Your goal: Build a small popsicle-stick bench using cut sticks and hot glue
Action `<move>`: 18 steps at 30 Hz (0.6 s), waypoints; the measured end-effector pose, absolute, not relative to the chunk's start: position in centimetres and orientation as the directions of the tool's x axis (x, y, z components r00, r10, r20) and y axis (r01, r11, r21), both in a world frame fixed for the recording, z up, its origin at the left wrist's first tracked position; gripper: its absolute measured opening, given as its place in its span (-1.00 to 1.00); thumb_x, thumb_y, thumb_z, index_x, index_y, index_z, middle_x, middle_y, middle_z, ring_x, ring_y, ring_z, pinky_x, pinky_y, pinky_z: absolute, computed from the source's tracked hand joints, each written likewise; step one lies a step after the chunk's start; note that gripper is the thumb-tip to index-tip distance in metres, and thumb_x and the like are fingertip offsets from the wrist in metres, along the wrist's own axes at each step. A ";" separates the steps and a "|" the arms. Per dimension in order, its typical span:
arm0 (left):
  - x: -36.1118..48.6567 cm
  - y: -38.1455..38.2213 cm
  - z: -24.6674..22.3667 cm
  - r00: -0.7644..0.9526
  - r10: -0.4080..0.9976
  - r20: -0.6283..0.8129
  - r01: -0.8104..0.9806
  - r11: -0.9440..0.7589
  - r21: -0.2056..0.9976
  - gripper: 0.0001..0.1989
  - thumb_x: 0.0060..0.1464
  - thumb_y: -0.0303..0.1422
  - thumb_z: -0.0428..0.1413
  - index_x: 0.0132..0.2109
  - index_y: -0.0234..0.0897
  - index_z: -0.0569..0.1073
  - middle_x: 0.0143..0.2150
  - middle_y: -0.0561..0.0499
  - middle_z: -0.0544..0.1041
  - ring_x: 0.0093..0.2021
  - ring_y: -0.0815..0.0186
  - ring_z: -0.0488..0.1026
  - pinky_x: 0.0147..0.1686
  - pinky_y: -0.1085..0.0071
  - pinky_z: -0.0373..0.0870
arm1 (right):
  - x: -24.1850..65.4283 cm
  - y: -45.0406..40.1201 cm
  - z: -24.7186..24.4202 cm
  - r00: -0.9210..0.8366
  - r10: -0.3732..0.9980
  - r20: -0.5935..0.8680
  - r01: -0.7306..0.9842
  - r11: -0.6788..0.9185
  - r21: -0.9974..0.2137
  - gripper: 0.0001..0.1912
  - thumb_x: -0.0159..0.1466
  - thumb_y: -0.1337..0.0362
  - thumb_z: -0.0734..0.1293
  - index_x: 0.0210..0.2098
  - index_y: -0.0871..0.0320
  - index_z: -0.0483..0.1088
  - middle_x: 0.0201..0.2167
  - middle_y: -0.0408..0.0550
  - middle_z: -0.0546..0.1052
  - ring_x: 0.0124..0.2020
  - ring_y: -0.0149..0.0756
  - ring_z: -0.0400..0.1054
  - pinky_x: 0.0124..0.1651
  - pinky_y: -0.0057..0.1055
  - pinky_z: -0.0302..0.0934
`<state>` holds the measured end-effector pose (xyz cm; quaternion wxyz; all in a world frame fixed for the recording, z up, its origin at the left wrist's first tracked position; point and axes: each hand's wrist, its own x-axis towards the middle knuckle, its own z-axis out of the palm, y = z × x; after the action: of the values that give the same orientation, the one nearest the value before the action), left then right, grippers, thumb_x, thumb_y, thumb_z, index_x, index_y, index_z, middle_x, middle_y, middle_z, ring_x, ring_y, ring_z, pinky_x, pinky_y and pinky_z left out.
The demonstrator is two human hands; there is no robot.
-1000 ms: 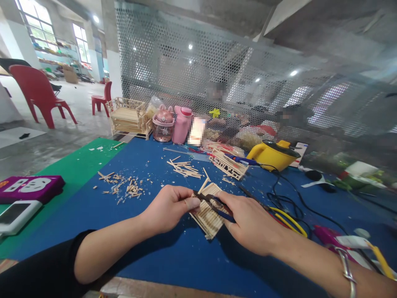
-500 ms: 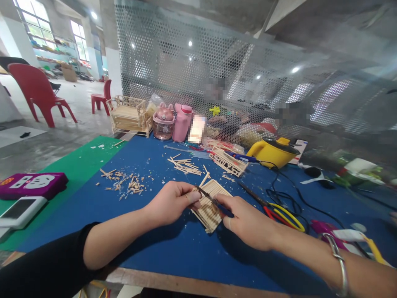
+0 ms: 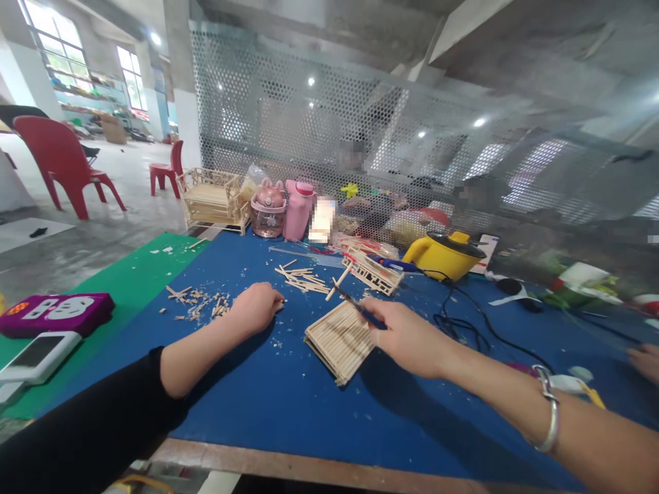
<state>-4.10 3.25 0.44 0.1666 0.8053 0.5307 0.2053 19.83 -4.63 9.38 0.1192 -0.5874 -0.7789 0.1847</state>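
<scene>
My right hand (image 3: 406,336) is closed around the dark blue handle of a slim tool with a dark, narrow front end (image 3: 350,298); its exact kind is unclear. Under and beside it lies a flat panel of thin wooden sticks (image 3: 337,339), darkened in patches. A loose wooden stick (image 3: 337,283) lies near the tool's tip. Away to the left, my left hand (image 3: 255,307) is low over the table with fingers pinched together, and whatever is between them is too small to make out. Short cut stick pieces (image 3: 198,302) are scattered beside this hand.
Longer sticks (image 3: 303,279) and a small wooden lattice frame (image 3: 373,271) lie further back. A yellow pot (image 3: 445,254), black cable (image 3: 460,315), pink bottle (image 3: 298,213) and wooden model (image 3: 211,199) stand around. Another person's hand (image 3: 646,360) shows at the right edge.
My left hand has left the panel and moved left toward the cut pieces. My right hand has risen slightly with the tool. The red-and-yellow-handled tool is out of sight; another person's hand has appeared at right.
</scene>
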 end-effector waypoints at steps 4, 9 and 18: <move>-3.5 2.5 0.4 0.359 0.910 0.206 0.801 -0.414 0.433 -0.70 -0.03 -0.48 0.02 -0.13 -0.32 0.52 -0.13 -0.20 0.46 -0.09 0.09 0.41 -0.08 0.26 0.29 | 19.5 -5.5 8.9 -0.267 0.963 -0.040 0.868 0.223 -0.443 -0.82 0.09 0.35 0.24 -0.32 0.16 0.42 -0.34 -0.05 0.54 -0.35 -0.27 0.32 -0.33 -0.43 0.12; -1.8 -0.8 2.6 0.386 0.811 0.440 0.583 -0.584 0.565 -0.70 0.13 -0.32 -0.05 -0.05 -0.32 0.44 -0.11 -0.12 0.46 -0.05 0.17 0.35 0.00 0.28 0.24 | 19.4 -5.8 8.5 -0.274 0.962 -0.016 0.847 0.233 -0.478 -0.82 0.11 0.30 0.26 -0.29 0.16 0.42 -0.33 -0.06 0.54 -0.33 -0.26 0.34 -0.31 -0.42 0.14; -0.7 -2.5 1.7 0.510 0.768 0.388 0.035 -0.469 0.882 -0.63 0.20 -0.15 -0.10 -0.15 -0.34 0.43 -0.36 0.00 0.44 -0.36 0.35 0.32 -0.32 0.46 0.28 | 17.9 -7.4 7.7 -0.335 0.942 -0.025 0.754 0.252 -0.607 -0.87 0.15 0.30 0.26 -0.32 0.15 0.41 -0.40 -0.09 0.52 -0.32 -0.28 0.34 -0.23 -0.42 0.17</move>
<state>-0.67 -2.54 1.65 0.4400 0.7492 0.2679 0.4164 17.93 -7.45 7.69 0.1749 -0.5495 -0.7715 0.2686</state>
